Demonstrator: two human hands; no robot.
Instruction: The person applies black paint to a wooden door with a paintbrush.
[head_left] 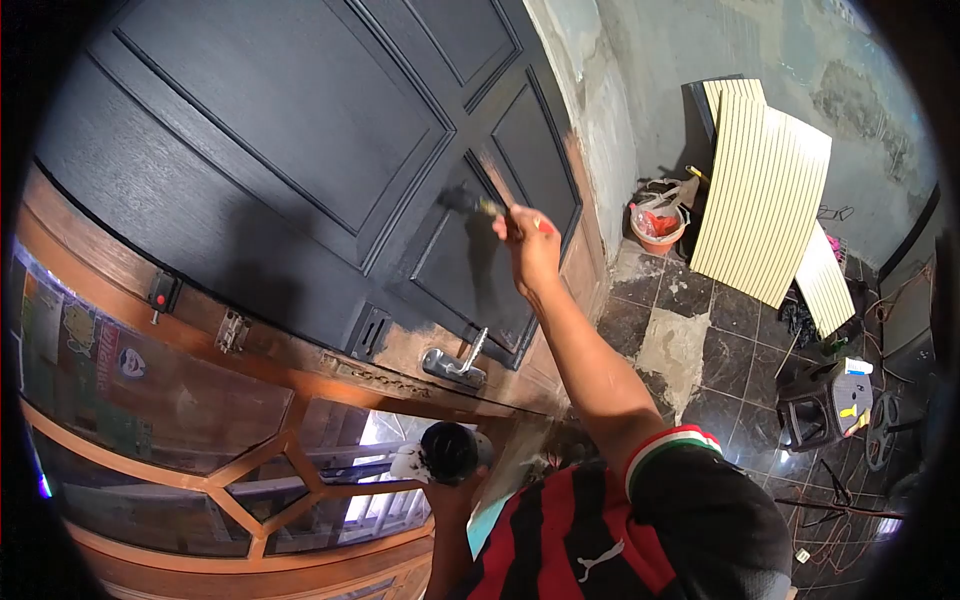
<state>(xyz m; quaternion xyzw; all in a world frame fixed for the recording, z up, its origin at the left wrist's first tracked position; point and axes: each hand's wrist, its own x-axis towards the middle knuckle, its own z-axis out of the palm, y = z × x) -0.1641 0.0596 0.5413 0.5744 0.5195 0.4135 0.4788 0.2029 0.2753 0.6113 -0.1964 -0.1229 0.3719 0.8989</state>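
A paintbrush (468,200) with dark bristles is in my right hand (530,240), whose fingers are closed round its handle. The bristles are at a panel of the dark grey door (290,120), above the metal door handle (455,368); whether they touch it I cannot tell. Bare brown wood shows around the handle and along part of the door's edges. Lower down, my left hand (478,468) holds a container of dark paint (449,452), its open top facing up, in front of the glazed wooden frame.
Striped cream panels (765,200) lean on the grey wall beside an orange bucket (658,228). A dark stool (825,405) with small items on it stands on the tiled floor (725,350) at the right, near cables. A latch (232,330) sits on the door's edge.
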